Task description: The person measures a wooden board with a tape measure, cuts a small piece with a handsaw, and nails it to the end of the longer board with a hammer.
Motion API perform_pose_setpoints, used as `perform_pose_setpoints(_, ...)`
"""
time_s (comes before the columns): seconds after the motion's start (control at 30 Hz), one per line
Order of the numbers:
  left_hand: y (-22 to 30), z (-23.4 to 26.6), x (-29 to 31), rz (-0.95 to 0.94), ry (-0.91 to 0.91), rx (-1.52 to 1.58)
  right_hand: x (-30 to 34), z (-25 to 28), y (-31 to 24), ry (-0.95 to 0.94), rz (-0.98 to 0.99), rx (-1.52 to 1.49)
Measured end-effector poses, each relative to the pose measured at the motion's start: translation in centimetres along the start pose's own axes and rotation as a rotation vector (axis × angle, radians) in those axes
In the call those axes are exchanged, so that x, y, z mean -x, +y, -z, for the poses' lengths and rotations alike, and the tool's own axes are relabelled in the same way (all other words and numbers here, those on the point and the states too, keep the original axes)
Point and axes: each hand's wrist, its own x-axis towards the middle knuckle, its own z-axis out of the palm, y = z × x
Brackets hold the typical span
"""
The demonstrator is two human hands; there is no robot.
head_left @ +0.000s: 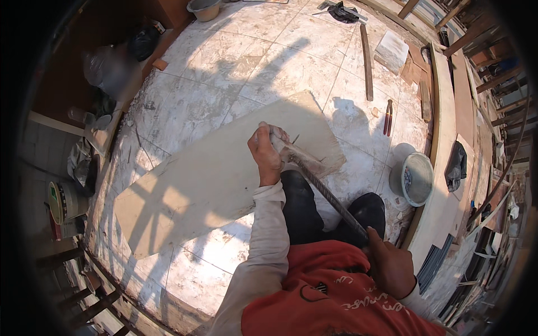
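My left hand (265,151) is closed around a dusty, pale wood-like piece (307,158) above a large beige board (213,173) lying on the floor. A thin pointed bit sticks up from the piece beside my fingers. My right hand (390,264), near my body at the lower right, is wrapped round the near end of a long dark ridged bar-like tool (330,197). The tool slants up and left, its far end meeting or passing close by the piece at my left hand. Whether they touch cannot be made out.
Red-handled pliers (388,118), a wooden strip (366,63) and a white block (391,52) lie on the tiled floor ahead right. A bucket (417,179) stands right, by a long timber edge (434,140). Another basin (205,9) is far left; bags and a tub line the left side.
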Motion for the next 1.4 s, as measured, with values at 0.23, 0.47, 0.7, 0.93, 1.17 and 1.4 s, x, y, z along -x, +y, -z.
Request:
perform_pose_setpoints(0.23, -1.1, 7.4, -6.1, 0.173, 0.107, 0.327, -6.3, -8.2, 0.9, 0.066, 0.055, -0.123)
perform_pose_setpoints(0.47, -1.0, 10.7, -4.5, 0.184, 0.099, 0.388, -6.5, -15.0, 1.3, -0.057, 0.053, -0.399)
perform_pose_setpoints(0.7, -1.1, 6.3, -5.8, 0.145, 0.109, 0.197, -8.3, -11.9, 3.6, 0.153, 0.058, -0.206)
perform_pose_setpoints(0.93, -3.1, 8.3, -10.2, 0.239, 0.203, 0.246, -19.2, -26.1, 10.8, 0.228, 0.121, -0.236)
perform_pose_setpoints(1.17, -3.1, 13.0, -5.2, 0.191, 0.339, 0.435, -15.0, -28.6, 9.7, -0.038, -0.165, -0.976)
perform_pose_setpoints(1.4, -0.3, 5.7, 2.9, -0.009, 0.169, 0.211, -5.4, -19.2, 13.1, -0.033, -0.185, -1.056)
